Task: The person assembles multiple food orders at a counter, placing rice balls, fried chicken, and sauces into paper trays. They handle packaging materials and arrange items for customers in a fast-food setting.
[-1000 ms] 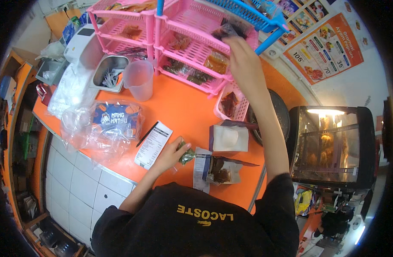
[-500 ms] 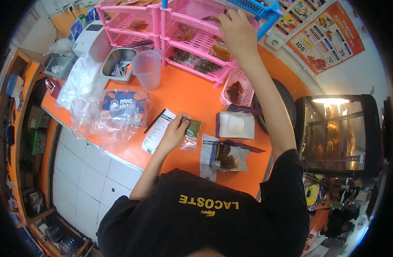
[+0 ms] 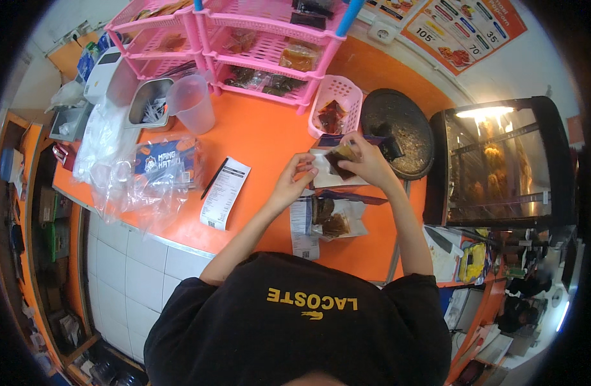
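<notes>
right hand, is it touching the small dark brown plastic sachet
Touching. The head view shows the right hand pinching the sachet at its right side, with no gap between.

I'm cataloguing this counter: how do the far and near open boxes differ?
The right hand holds a dark sachet over the far box; no hand covers the near box. Brown packets show in the near box, while the far box's contents are mostly hidden. The far box sits closer to the pink basket than the near box. Both are open, white inside.
</notes>
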Motion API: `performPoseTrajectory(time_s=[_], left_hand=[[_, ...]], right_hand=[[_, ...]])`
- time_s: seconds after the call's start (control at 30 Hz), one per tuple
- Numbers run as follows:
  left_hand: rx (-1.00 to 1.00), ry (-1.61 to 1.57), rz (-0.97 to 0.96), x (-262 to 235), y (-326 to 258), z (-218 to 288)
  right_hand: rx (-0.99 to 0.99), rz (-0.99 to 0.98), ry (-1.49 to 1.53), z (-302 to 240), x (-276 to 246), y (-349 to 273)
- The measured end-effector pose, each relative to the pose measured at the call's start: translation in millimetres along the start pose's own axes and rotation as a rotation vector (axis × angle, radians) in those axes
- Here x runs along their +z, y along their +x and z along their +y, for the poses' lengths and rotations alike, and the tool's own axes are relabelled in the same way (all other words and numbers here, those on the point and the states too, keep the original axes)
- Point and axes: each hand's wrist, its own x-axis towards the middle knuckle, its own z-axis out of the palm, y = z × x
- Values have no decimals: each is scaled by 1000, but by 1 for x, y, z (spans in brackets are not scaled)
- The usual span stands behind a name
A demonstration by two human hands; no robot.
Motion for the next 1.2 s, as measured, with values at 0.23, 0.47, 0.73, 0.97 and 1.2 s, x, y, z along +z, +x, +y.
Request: performPoseTrajectory(time_s=[0.23,0.47,0.73,0.97,1.2], left_hand=[[-48,467,17,-9,34,-94],[-195,336,-52,-12,36,-127],[-223,372,-117,-9,34,-96],[-37,521,-48,-30,41,-109],[-480,413,-162,-25,-51,-34]], right_hand=[[26,-19,-290,82,14,17],[265,-64,4,106,58,36],[197,-39,-627,144,49,39],[-199,-384,-75,150,26,34],[442,362,375,168,-35,-107]])
